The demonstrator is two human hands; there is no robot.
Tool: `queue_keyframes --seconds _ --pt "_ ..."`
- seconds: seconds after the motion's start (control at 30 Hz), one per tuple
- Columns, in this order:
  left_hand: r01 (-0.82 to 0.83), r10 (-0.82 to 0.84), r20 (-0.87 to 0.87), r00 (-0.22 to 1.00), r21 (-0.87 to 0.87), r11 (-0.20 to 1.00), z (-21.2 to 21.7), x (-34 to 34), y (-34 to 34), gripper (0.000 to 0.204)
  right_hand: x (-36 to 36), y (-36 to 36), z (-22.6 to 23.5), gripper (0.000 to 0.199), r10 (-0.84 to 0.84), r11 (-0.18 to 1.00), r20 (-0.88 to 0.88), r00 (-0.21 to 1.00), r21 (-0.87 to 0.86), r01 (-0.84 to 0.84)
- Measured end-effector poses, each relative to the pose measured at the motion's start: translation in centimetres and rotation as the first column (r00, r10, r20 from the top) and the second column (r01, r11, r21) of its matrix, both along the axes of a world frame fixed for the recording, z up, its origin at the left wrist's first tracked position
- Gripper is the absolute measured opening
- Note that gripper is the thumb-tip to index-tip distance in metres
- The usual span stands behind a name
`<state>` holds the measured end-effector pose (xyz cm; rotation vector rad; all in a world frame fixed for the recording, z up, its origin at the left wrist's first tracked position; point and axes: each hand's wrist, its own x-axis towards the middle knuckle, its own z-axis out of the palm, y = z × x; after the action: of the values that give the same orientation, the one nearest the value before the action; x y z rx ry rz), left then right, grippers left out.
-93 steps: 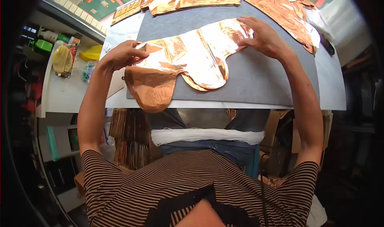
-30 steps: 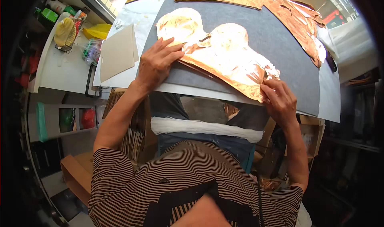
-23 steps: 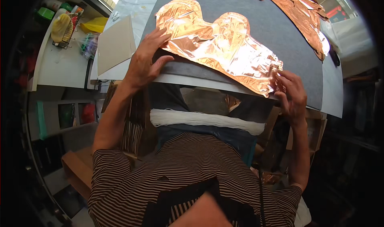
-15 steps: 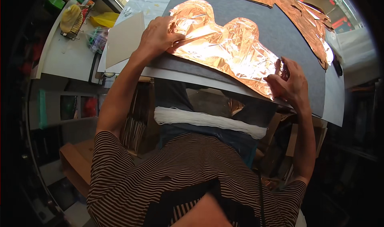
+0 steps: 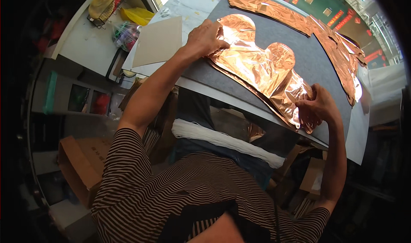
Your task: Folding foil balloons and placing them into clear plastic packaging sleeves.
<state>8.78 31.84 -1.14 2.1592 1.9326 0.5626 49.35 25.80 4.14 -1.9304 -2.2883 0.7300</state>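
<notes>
Left hand [image 5: 207,38] spread flat, pressing copper foil sheet [image 5: 261,69] onto grey felt mat [image 5: 312,67], right hand [image 5: 314,108] pinching the foil's near corner, cardboard sheet [image 5: 158,40] beside the left hand.

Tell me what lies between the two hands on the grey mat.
In the head view, the shiny copper foil piece spans the stretch: the left hand presses its upper lobe, and the right hand grips its lower end on the grey mat.
</notes>
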Motion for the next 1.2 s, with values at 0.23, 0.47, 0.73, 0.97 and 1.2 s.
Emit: queue_keyframes --seconds 0.23,0.47,0.73,0.97,1.2 --pt "-0.036 0.032 0.08 0.996 0.057 0.998 -0.4 0.0 -0.6 0.057 -0.4 -0.3 -0.5 0.038 0.018 0.976 -0.279 0.96 -0.204 -0.077" --pt "-0.134 0.137 0.052 0.989 -0.051 0.99 1.2 -1.3 -1.6 0.069 0.0 -1.5 -1.7 0.038 0.009 0.99 -0.278 0.96 -0.132 -0.047" --pt "-0.213 0.169 -0.158 0.973 -0.32 0.923 3.8 0.1 -0.7 0.056 -3.8 -3.5 -0.2 0.041 -0.079 0.995 -0.178 0.981 -0.072 0.067" --pt "-0.088 0.038 -0.14 0.989 -0.372 0.924 1.7 0.1 1.7 0.047 -3.5 -4.4 -0.8 0.031 -0.045 0.97 -0.376 0.926 -0.238 -0.05" --pt "-0.013 0.039 0.12 0.992 -0.211 0.977 0.7 1.0 0.9 0.035 -3.8 -6.9 -1.4 0.022 0.033 0.997 -0.557 0.83 -0.038 -0.065"
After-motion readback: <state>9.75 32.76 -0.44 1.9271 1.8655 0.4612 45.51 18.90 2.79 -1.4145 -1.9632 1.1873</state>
